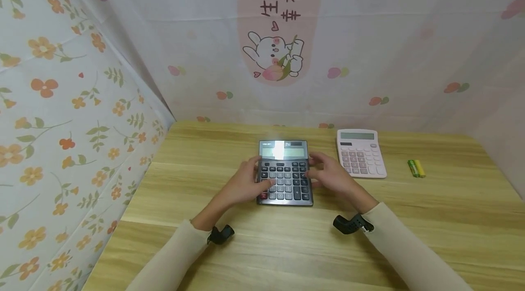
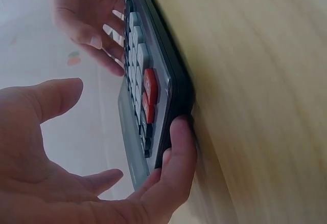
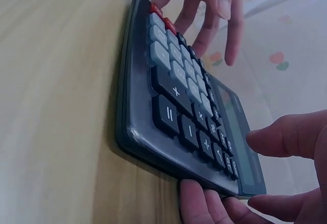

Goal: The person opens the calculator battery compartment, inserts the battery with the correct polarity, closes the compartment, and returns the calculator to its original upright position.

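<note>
A dark calculator [image 1: 284,182] with grey, black and red keys lies face up in the head view, glare on its display. My left hand [image 1: 246,184] is at its left edge; in the left wrist view, the fingers of this hand [image 2: 153,196] touch the calculator's side [image 2: 166,75] and the thumb is raised off the keys. At the right edge is my right hand [image 1: 331,175]. The right wrist view shows this hand [image 3: 306,206] with fingertips against the lower side of the calculator [image 3: 140,127], its thumb held apart above the display.
A white and pink calculator [image 1: 361,153] lies to the right on the wooden table [image 1: 270,245]. Farther right, a green battery and a yellow one [image 1: 419,168] lie side by side. Patterned cloth [image 1: 197,63] hangs behind the table and along its left side.
</note>
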The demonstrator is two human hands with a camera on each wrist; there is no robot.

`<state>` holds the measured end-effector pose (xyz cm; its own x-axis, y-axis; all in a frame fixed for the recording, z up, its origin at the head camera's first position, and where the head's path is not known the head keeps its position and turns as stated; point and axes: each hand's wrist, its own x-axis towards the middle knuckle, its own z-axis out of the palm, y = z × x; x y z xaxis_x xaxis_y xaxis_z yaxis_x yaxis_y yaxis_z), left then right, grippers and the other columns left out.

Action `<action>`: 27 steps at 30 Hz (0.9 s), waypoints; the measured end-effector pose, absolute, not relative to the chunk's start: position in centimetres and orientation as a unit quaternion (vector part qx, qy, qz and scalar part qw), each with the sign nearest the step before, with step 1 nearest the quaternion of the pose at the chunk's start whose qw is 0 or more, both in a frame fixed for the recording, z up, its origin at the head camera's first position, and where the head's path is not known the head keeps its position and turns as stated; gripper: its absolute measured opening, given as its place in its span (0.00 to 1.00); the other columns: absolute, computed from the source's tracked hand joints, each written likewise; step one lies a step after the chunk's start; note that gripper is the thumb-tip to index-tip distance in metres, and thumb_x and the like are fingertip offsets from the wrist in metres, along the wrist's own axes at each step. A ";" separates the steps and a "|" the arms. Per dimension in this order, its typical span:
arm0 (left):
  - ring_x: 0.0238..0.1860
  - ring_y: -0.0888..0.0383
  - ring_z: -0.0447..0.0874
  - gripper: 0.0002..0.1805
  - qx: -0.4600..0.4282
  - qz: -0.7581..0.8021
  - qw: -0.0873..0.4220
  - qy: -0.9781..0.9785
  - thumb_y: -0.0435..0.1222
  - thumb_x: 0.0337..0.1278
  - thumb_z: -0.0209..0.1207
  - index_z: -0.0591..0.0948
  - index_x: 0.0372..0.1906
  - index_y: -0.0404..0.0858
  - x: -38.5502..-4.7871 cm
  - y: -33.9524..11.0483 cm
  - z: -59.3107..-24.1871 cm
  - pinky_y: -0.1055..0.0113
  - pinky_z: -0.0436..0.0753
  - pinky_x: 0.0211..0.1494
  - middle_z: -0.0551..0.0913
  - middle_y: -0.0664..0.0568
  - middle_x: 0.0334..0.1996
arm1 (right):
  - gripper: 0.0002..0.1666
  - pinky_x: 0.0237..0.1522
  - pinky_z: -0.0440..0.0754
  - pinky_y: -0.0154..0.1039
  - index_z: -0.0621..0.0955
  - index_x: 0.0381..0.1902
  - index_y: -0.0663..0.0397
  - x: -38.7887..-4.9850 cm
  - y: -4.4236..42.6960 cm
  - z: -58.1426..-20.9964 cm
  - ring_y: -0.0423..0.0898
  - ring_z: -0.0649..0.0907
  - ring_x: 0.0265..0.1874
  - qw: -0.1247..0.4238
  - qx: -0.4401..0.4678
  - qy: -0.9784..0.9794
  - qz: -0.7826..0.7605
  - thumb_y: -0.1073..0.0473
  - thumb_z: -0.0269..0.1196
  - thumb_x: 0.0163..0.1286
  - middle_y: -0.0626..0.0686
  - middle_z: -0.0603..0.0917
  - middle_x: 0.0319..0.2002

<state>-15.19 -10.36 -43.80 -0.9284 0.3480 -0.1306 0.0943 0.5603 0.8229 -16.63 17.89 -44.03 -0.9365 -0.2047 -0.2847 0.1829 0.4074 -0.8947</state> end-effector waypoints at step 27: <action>0.45 0.51 0.78 0.51 0.170 0.439 0.174 0.865 0.48 0.67 0.71 0.62 0.85 0.29 -11.8 -8.9 -43.4 0.59 0.83 0.43 0.74 0.37 0.56 | 0.50 0.46 0.92 0.46 0.57 0.85 0.73 -12.4 20.6 -43.5 0.60 0.86 0.54 0.181 -0.032 0.828 -0.529 0.62 0.68 0.76 0.74 0.72 0.69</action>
